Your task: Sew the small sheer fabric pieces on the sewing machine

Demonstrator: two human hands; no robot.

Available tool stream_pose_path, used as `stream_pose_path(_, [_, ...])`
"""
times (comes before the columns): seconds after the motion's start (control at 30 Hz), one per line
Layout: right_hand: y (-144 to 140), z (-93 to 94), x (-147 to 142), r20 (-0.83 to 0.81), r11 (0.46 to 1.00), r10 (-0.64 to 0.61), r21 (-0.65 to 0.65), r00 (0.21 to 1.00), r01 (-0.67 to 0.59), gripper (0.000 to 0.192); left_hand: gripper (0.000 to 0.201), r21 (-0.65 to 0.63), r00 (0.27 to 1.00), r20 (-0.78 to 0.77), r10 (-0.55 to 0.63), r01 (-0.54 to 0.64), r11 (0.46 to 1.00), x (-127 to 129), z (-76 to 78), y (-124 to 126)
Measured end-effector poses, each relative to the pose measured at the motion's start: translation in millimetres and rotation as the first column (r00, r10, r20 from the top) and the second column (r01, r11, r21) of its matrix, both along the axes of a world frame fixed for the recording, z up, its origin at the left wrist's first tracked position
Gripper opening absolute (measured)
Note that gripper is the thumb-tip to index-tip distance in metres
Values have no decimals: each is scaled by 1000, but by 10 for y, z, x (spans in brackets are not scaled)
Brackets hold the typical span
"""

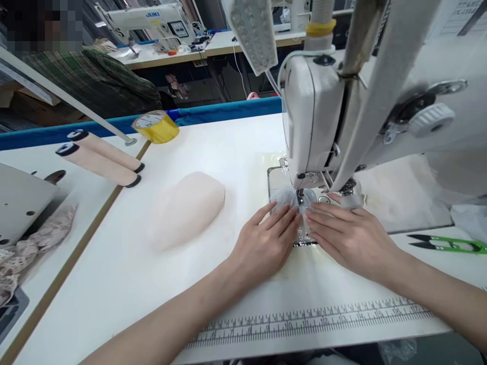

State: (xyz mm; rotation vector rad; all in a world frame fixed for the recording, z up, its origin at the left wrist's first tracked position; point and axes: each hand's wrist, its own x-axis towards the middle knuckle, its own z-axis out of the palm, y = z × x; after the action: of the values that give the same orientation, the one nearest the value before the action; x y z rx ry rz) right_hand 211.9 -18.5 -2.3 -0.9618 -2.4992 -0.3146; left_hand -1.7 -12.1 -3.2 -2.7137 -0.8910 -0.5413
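Right, both hands flat on the desk [114,284] at the sewing machine [323,116]; left hand [266,243] palm down, fingers spread and loose, tips pressing a small clear, shiny piece of material [302,235] just under the needle area; right hand [352,235] likewise palm down, unclenched, fingers resting on the same piece from the other side; neither hand grips it, they only pin it flat; the piece sits on the metal plate [274,180] beneath the presser foot [300,195], between the two sets of fingertips; what the material is exactly, cannot tell; a printed ruler strip [304,322] runs along the near desk edge, close to the forearms; a pale padded cup-shaped piece [186,208] lies left of the left hand, apart from it; two cream thread cones [101,157] lie on their sides further left; yellow tape roll [155,125] near the far edge; green thread snips [449,244] on the right, near the right forearm; lace scrap [34,243] at far left; another person's striped sleeve [91,76] in the background, beside a second machine [152,23].
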Motion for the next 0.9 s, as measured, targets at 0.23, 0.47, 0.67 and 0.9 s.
stream_pose_path(0.23, [-4, -14, -20, -2, 1000, -21, 15, 1000, 21, 22, 30, 3, 1000, 20, 14, -14, 1000, 12, -2, 1])
stream_pose_path(0.47, [2, -38, -26, -12, 999, -35, 28, 999, 36, 23, 30, -13, 999, 26, 32, -32, 999, 29, 18, 8])
stream_pose_path(0.67, [46, -60, -28, -1, 998, -58, 27, 998, 58, 26, 32, -40, 997, 35, 66, -65, 997, 35, -3, 66])
stream_pose_path(0.9, [119, -44, 20, -51, 999, -43, -26, 998, 42, 29, 28, 41, 999, 42, 32, -34, 999, 39, 17, 15])
